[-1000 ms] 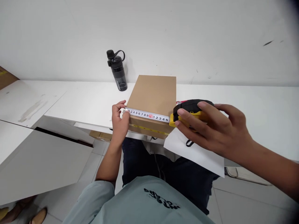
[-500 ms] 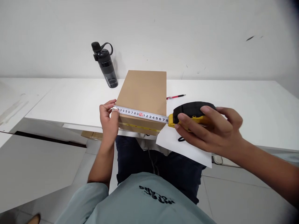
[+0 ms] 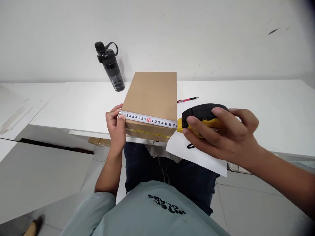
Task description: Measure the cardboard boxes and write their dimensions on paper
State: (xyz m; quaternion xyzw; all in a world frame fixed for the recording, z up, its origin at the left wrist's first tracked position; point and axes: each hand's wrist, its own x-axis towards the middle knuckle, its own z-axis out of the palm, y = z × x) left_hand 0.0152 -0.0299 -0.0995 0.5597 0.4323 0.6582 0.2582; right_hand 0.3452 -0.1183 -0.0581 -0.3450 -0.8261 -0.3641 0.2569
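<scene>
A brown cardboard box point(image 3: 152, 93) rests on the white table, its near side at the front edge. Across its near top edge runs the blade of a tape measure point(image 3: 159, 122), numbers facing up. My left hand point(image 3: 116, 126) pinches the blade's end at the box's near left corner. The black and yellow tape case point(image 3: 203, 113) is gripped by my right hand point(image 3: 226, 134), fingers around it, just past the box's right side. Numbers up to about 17 or 18 show before the blade enters the case.
A dark water bottle point(image 3: 112, 67) stands behind the box to the left. A red and black pen point(image 3: 187, 100) lies right of the box. White paper point(image 3: 197, 157) hangs over the table's front edge under my right hand. The white table point(image 3: 246, 95) meets a wall behind.
The view has shifted slightly. The tape case sits marginally closer to the box, with a little less blade showing. Both hands keep their grips.
</scene>
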